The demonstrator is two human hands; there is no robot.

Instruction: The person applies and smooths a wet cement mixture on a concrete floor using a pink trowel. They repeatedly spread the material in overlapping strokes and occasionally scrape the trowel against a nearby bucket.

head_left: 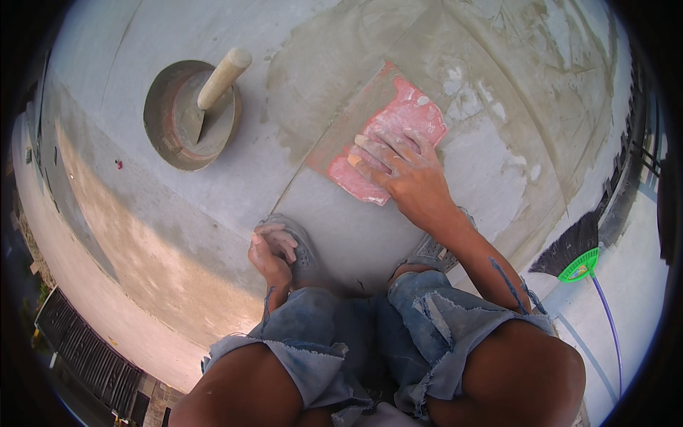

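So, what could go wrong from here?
The bare right hand on the smeared red sheet might get scraped or irritated.
The wooden-handled tool sticks out past the rim of the round container, so a knock could tip it.
A step forward by the left shoe could mark the damp-looking patch.

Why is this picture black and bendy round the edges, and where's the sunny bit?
Head view: the wide fisheye lens leaves a black rim and probably bends the broom's purple handle; same head view: the floor looks warm and sunlit at the left, while the right hand and red sheet sit in soft shade.
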